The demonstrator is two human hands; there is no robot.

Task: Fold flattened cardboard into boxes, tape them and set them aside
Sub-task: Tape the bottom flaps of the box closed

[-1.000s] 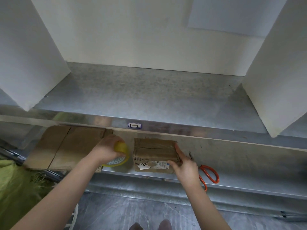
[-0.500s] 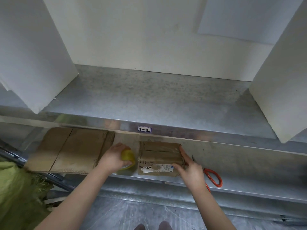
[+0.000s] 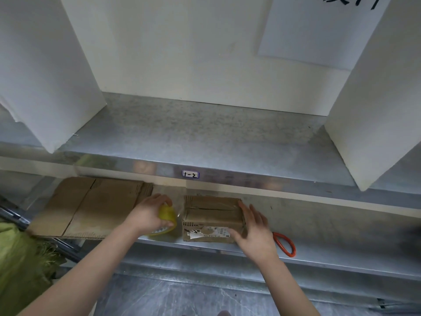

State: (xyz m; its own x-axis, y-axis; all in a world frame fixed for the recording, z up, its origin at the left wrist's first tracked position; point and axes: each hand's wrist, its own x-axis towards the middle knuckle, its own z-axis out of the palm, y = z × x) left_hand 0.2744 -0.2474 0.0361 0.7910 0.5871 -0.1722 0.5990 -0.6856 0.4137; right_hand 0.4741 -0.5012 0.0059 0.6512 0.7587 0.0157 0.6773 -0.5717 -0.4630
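Sheets of flattened brown cardboard lay at left end of lower grey metal shelf. Small folded brown cardboard box sat near front edge. Right hand, fingers straight, steadied its right side. Left hand clasped yellow tape roll beside it, presumably for sealing. Orange-handled scissors further right.

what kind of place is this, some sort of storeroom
Probably a packing or stockroom corner: bare metal shelving with a small bay label on its edge, flattened cardboard stacked on the lower shelf, and a tape roll beside a taped box.
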